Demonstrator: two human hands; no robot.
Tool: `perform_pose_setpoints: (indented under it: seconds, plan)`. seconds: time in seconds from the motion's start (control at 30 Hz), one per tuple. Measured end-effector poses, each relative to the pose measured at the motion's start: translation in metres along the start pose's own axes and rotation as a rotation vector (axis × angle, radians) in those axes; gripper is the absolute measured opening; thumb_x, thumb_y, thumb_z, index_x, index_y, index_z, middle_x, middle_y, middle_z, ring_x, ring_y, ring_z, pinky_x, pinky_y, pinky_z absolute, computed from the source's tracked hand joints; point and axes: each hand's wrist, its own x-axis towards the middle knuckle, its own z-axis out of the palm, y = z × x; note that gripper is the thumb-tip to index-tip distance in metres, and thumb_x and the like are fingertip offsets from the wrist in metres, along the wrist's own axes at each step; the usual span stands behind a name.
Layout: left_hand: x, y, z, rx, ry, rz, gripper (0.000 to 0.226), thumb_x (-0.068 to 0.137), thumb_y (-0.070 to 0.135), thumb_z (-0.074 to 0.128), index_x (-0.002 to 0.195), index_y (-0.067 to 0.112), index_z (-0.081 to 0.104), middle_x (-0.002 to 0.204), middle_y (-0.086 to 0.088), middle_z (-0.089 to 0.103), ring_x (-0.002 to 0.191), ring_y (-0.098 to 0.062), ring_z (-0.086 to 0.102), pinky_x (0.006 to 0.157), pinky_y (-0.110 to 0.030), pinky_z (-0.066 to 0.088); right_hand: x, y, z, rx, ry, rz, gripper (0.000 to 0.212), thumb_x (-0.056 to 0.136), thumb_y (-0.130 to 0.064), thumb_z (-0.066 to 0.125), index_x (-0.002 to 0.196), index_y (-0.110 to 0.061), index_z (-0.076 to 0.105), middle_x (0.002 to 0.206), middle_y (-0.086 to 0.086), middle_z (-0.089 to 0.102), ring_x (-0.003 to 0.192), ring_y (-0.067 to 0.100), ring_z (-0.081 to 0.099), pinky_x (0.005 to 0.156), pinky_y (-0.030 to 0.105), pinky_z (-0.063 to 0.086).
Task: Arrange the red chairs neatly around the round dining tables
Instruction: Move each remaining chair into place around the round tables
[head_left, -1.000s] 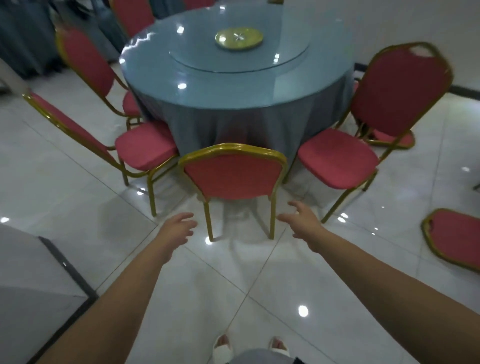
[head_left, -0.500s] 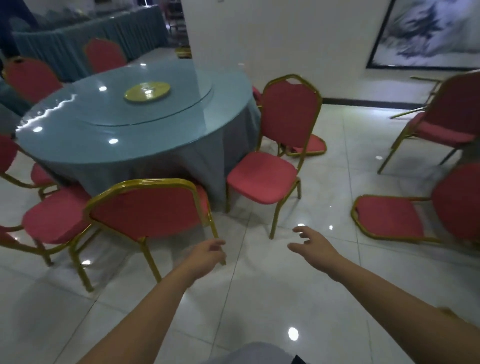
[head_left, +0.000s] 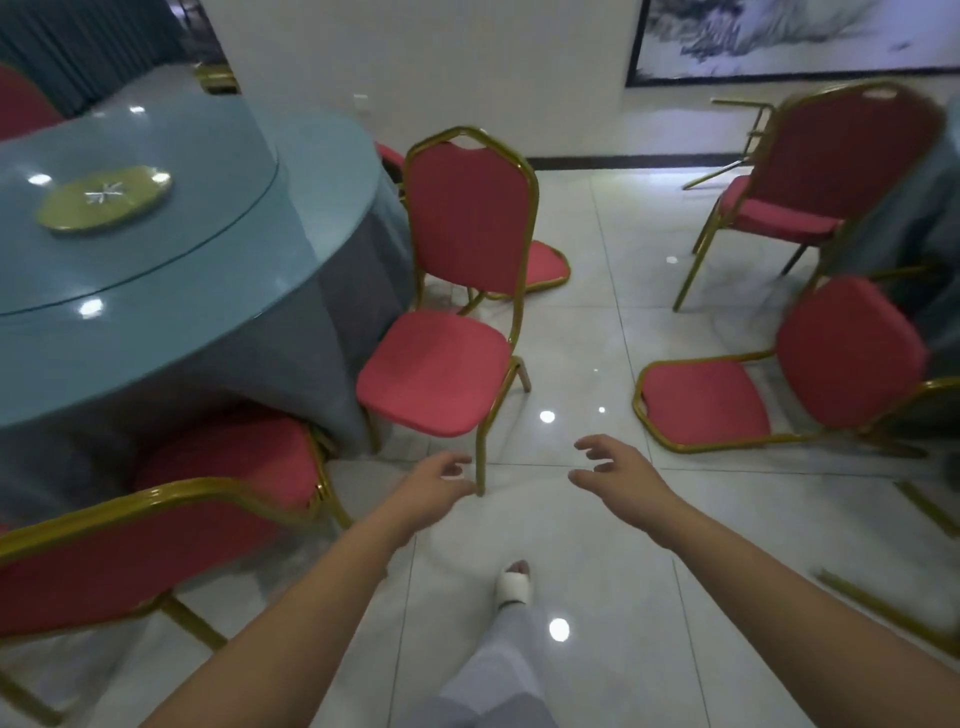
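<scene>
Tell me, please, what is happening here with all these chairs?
A person is setting red chairs round a table. The left hand and right hand are stretched forward, open and holding nothing. The left hand is close to the front leg of an upright chair that stands skewed beside the table. A near chair is tucked in at the table. To the right, a tipped chair lies on the floor.

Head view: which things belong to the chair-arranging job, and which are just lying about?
Job: upright red chair, toppled red chair, tucked-in red chair, round table.
Not the job: gold disc on the glass turntable, framed painting.
</scene>
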Motion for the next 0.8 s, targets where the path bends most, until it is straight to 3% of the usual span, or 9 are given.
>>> perform_pose_setpoints:
  seconds: [0.23, 0.33, 0.43, 0.57, 0.63, 0.8]
  plan:
    - [0.129, 0.087, -0.004, -0.121, -0.09, -0.006, 0.034, 0.089, 0.025, 0.065, 0.122, 0.032, 0.056, 0.126, 0.003, 0.056, 0.104, -0.011, 0.056, 0.074, -0.025, 0.047, 0.1, -0.035, -0.069, -0.006, 0.025, 0.092, 0.025, 0.086, -0.032, 0.07, 0.109, -0.038, 0.062, 0.117, -0.012, 0.057, 0.098, 0.004, 0.061, 0.067, 0.022, 0.046]
    - [0.185, 0.128, -0.005, -0.107, -0.122, 0.0, 0.035, 0.09, 0.024, 0.064, 0.124, 0.031, 0.058, 0.125, 0.003, 0.057, 0.101, -0.008, 0.056, 0.075, -0.028, 0.047, 0.144, -0.046, -0.098, 0.05, 0.099, 0.087, 0.022, 0.086, -0.029, 0.071, 0.105, -0.039, 0.064, 0.115, -0.012, 0.059, 0.096, 0.005, 0.063, 0.067, 0.022, 0.046]
    - [0.23, 0.164, 0.002, -0.086, -0.157, 0.01, 0.036, 0.09, 0.023, 0.064, 0.125, 0.03, 0.058, 0.125, 0.003, 0.056, 0.097, -0.003, 0.054, 0.072, -0.021, 0.043, 0.185, -0.045, -0.122, 0.126, 0.135, 0.12, 0.02, 0.086, -0.027, 0.071, 0.103, -0.037, 0.066, 0.114, -0.009, 0.061, 0.095, 0.006, 0.064, 0.071, 0.024, 0.047]
    - [0.295, 0.205, 0.011, -0.038, -0.196, 0.008, 0.036, 0.091, 0.019, 0.063, 0.126, 0.027, 0.059, 0.127, 0.002, 0.055, 0.11, -0.013, 0.053, 0.083, -0.025, 0.042, 0.255, -0.042, -0.16, 0.154, 0.135, 0.141, 0.021, 0.086, -0.028, 0.072, 0.104, -0.037, 0.065, 0.114, -0.009, 0.061, 0.096, 0.008, 0.063, 0.069, 0.025, 0.048]
    - [0.335, 0.228, 0.017, -0.012, -0.187, 0.016, 0.037, 0.091, 0.015, 0.062, 0.127, 0.023, 0.059, 0.129, -0.002, 0.054, 0.112, -0.016, 0.054, 0.078, -0.023, 0.044, 0.299, -0.041, -0.187, 0.17, 0.127, 0.129, 0.021, 0.086, -0.027, 0.071, 0.105, -0.036, 0.065, 0.115, -0.007, 0.061, 0.098, 0.009, 0.062, 0.065, 0.024, 0.049]
    - [0.438, 0.306, 0.028, 0.004, -0.132, 0.009, 0.034, 0.091, 0.013, 0.063, 0.124, 0.021, 0.061, 0.126, -0.004, 0.057, 0.097, -0.01, 0.059, 0.066, -0.019, 0.047, 0.415, -0.051, -0.269, 0.19, 0.149, 0.079, 0.024, 0.086, -0.022, 0.072, 0.108, -0.029, 0.065, 0.119, 0.001, 0.06, 0.099, 0.011, 0.062, 0.084, 0.032, 0.051]
